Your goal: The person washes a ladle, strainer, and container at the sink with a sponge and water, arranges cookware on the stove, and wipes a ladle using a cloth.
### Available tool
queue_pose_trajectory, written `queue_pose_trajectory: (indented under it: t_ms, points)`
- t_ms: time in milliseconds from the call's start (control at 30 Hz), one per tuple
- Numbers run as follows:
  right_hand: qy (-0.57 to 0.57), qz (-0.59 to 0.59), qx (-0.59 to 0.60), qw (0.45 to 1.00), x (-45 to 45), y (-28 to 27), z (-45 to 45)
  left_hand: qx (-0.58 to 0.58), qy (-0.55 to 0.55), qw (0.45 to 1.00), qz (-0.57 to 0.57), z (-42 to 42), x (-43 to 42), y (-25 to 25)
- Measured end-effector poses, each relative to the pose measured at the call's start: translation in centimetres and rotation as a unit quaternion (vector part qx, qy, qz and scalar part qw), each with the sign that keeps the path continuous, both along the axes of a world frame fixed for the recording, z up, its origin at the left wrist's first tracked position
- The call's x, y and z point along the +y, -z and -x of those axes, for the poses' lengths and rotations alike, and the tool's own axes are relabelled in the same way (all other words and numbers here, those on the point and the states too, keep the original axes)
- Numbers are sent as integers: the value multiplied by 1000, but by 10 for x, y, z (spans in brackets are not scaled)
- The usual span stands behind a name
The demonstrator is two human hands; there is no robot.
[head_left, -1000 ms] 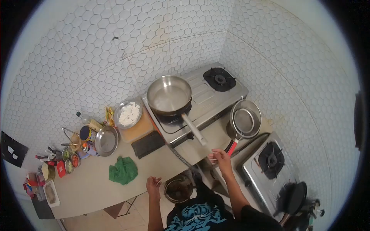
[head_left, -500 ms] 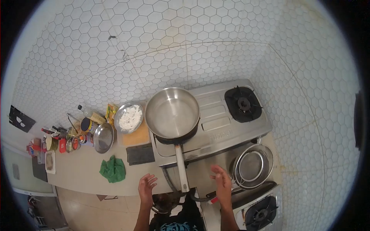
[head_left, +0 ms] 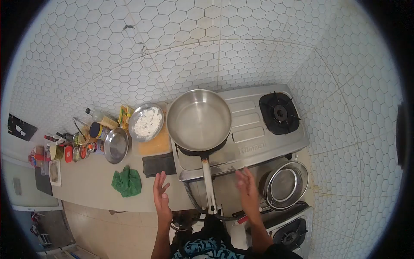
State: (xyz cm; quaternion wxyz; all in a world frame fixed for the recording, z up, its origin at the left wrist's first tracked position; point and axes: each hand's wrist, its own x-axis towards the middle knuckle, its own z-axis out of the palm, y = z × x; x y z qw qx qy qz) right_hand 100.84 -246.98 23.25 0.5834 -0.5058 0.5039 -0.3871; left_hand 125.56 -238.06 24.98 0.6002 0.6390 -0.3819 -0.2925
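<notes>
A steel frying pan [head_left: 199, 123] rests on the left burner of the gas stove [head_left: 246, 110], its long handle pointing toward me. My left hand [head_left: 162, 196] is raised to the left of the handle, fingers stretched out and holding nothing. On the handle's other side, my right hand [head_left: 248, 192] is also open and bare, slightly blurred, near the pot with strainers [head_left: 284, 185]. Neither hand touches the pan. Left of it, a steel plate of white flour [head_left: 147, 122] sits over an orange cutting board [head_left: 156, 143].
A folded dark cloth [head_left: 158, 165] and a green cloth [head_left: 126, 181] lie on the counter [head_left: 86, 190]. An empty steel plate [head_left: 116, 146], a bottle [head_left: 103, 118] and several jars line the wall. The stove's right burner [head_left: 280, 113] is bare; a second stove [head_left: 290, 235] stands lower right.
Both hands have risen a little, fingers straightening and spreading more. The view has shifted slightly, so the pan and stove appear a little to the right and higher.
</notes>
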Motion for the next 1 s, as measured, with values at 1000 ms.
queue_pose_trajectory:
  t_ms: [1000]
  points:
    - [-45, -327, -218, 918, 100, 48, -54, 143, -33, 987, -67, 0, 48, 40]
